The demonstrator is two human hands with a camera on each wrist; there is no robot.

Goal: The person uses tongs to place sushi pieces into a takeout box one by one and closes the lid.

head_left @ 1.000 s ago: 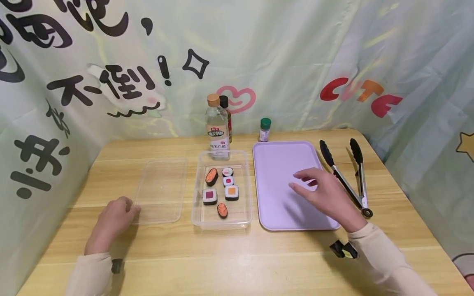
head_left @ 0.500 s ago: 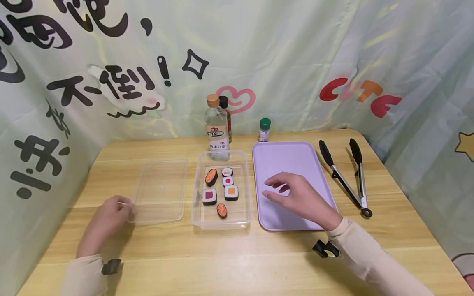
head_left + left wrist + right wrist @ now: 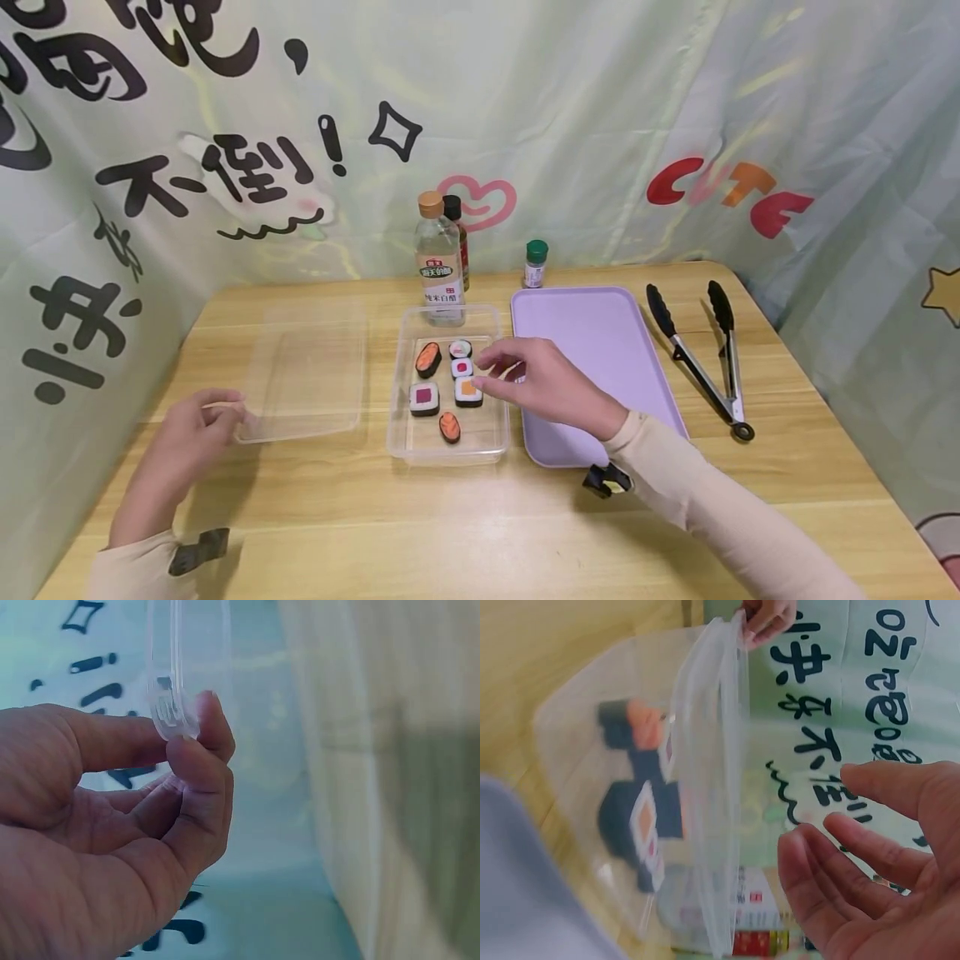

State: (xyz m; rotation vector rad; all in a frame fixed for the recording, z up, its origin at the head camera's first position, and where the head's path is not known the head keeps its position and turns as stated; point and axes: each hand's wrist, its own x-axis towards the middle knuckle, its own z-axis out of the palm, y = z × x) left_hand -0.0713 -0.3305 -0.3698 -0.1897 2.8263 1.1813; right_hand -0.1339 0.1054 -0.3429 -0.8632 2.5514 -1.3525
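Observation:
My left hand (image 3: 183, 437) pinches the near left corner of a clear plastic lid (image 3: 307, 367) between thumb and fingers. The left wrist view shows the lid's edge (image 3: 172, 667) gripped by the fingertips, with the table off to one side. Several sushi pieces, among them a square roll with an orange centre (image 3: 468, 390) and a salmon-topped one (image 3: 428, 359), lie inside a clear plastic container (image 3: 448, 457). Over the container's right wall hovers my right hand (image 3: 551, 383), fingers loosely bent and holding nothing. In the right wrist view it is above the container's rim (image 3: 731, 750).
A lilac tray (image 3: 592, 333) lies right of the container, partly under my right forearm. Black-handled tongs (image 3: 708, 375) rest beyond it. Behind stand a vinegar bottle (image 3: 441, 267), a dark-capped bottle (image 3: 453, 208) and a green-capped shaker (image 3: 536, 265). A printed curtain (image 3: 585, 125) surrounds the table.
My right hand has moved left from over the tray to the container's right side. The left hand has drawn left and raised the lid, which has shifted left with it.

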